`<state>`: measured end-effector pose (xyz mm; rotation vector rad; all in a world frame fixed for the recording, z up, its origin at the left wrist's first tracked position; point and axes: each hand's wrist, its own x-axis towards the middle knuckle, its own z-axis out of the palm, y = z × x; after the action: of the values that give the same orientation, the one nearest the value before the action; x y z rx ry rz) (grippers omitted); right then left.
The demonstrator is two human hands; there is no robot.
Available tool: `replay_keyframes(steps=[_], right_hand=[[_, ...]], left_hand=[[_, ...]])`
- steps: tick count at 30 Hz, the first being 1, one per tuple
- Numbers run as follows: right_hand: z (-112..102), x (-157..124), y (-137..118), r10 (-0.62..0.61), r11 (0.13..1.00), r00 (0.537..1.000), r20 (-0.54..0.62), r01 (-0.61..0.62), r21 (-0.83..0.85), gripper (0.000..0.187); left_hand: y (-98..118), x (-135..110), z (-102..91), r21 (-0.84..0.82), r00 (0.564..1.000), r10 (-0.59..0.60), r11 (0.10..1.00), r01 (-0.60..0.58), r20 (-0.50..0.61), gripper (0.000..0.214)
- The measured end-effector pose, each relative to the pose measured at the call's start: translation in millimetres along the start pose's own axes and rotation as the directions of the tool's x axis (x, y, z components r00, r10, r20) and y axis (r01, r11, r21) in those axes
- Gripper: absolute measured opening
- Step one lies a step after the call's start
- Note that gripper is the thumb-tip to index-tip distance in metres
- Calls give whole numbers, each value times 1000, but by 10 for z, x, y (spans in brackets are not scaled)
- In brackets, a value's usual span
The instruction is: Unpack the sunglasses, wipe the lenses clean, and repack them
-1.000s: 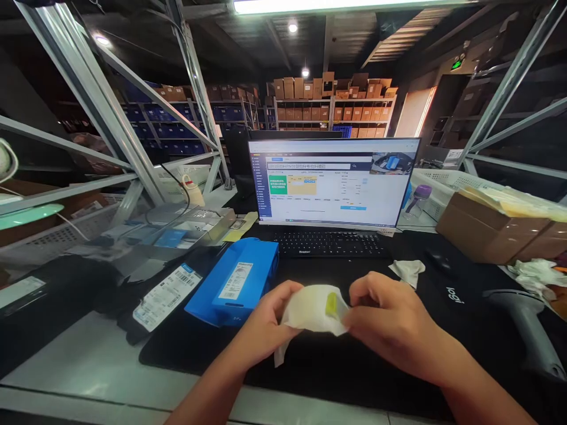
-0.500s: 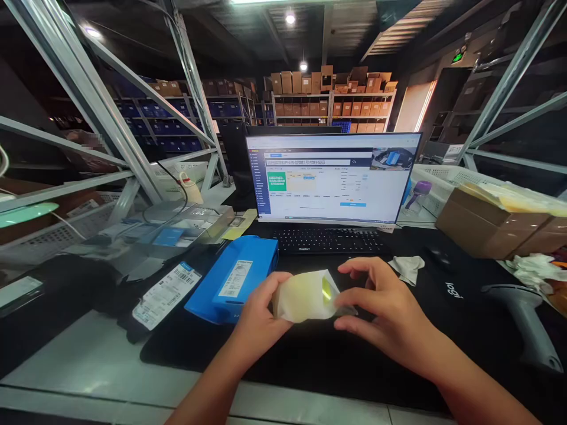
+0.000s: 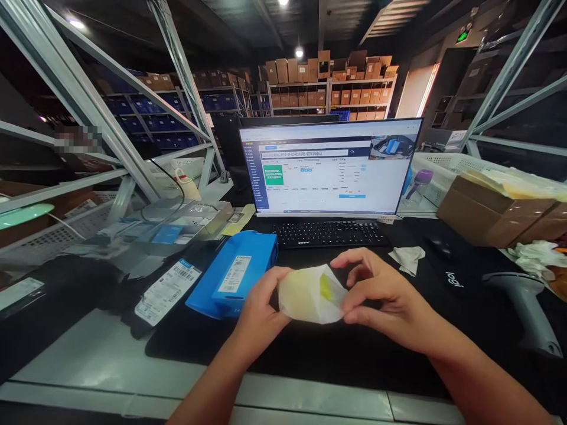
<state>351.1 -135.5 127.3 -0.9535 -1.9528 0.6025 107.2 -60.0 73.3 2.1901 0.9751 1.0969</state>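
My left hand (image 3: 264, 304) grips a small bundle wrapped in thin white paper (image 3: 305, 297) by its left end, above the dark desk mat. Something yellow-green shows through a gap at the bundle's right end; what it is I cannot make out. The right end's loose paper is pinched between the thumb and fingertips of my right hand (image 3: 376, 292). Behind my left hand lies a blue box (image 3: 234, 271) with a white label. Left of the box is a dark package with a white shipping label (image 3: 167, 291).
A monitor (image 3: 330, 171) stands behind a black keyboard (image 3: 328, 234). To the right are a crumpled tissue (image 3: 407, 258), a mouse (image 3: 438, 248), a grey barcode scanner (image 3: 522, 310) and a cardboard box (image 3: 482, 212). A clear plastic tray (image 3: 195, 221) sits at left, beside metal frame posts.
My right hand has closed its thumb and fingertips on the paper at the bundle's right end. The paper there now stands out further. The camera view has shifted slightly.
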Motion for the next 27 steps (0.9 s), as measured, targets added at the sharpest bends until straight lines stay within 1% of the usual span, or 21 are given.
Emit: replay_keyframes(steps=[2,5,7,8,9,11,12,15,17,19,20,21,22,23,25,26,27], right_hand=[[-6,12,25,-37,999,998,-52,37,-4,7],[35,26,43,-17,997,998,-60,12,-79,12],[93,31,36,0,983,996,-85,-16,-183,23],[126,33,29,-1,973,994,-108,-24,-228,23],[155,34,22,-6,967,991,-131,-28,-252,18],[192,38,11,-12,977,986,-167,-25,-213,4],[198,40,10,-15,987,983,-184,-15,-162,5],[181,42,22,-40,999,972,-230,35,-22,9],[174,37,31,-60,998,962,-267,55,-25,8],[190,23,32,-72,996,947,-313,52,-73,6],[208,15,30,-79,995,934,-349,51,-87,10],[230,7,28,-78,995,920,-385,49,-84,18],[255,1,28,-59,997,911,-408,35,-65,30],[281,-1,32,-14,999,910,-415,-2,-37,41],[332,10,57,125,991,918,-376,-133,5,63],[356,25,78,197,979,920,-339,-206,12,69],[378,45,104,254,965,918,-304,-262,13,70]], left_hand=[[5,-10,22,4,998,-54,999,54,-19,37],[6,-20,48,35,995,-74,996,77,-72,35],[0,-25,58,93,993,-28,995,39,-116,31],[-4,-29,62,132,991,9,991,9,-135,30],[-7,-34,67,170,987,49,985,-22,-153,29],[-7,-49,78,218,977,103,974,-62,-186,29],[-4,-58,85,216,973,105,975,-60,-203,30],[7,-78,104,137,967,11,990,25,-256,32],[9,-83,113,95,960,-41,993,70,-278,33],[4,-81,119,102,956,-37,992,70,-290,32],[1,-79,121,123,955,-18,991,56,-295,31],[-2,-78,123,155,953,13,987,36,-301,29],[-5,-79,127,199,950,55,980,8,-308,28],[-8,-81,134,250,945,102,968,-21,-312,28],[-13,-90,155,356,929,206,931,-88,-309,31],[-15,-96,170,400,920,254,909,-121,-300,33],[-16,-103,187,435,912,294,888,-149,-287,34]])
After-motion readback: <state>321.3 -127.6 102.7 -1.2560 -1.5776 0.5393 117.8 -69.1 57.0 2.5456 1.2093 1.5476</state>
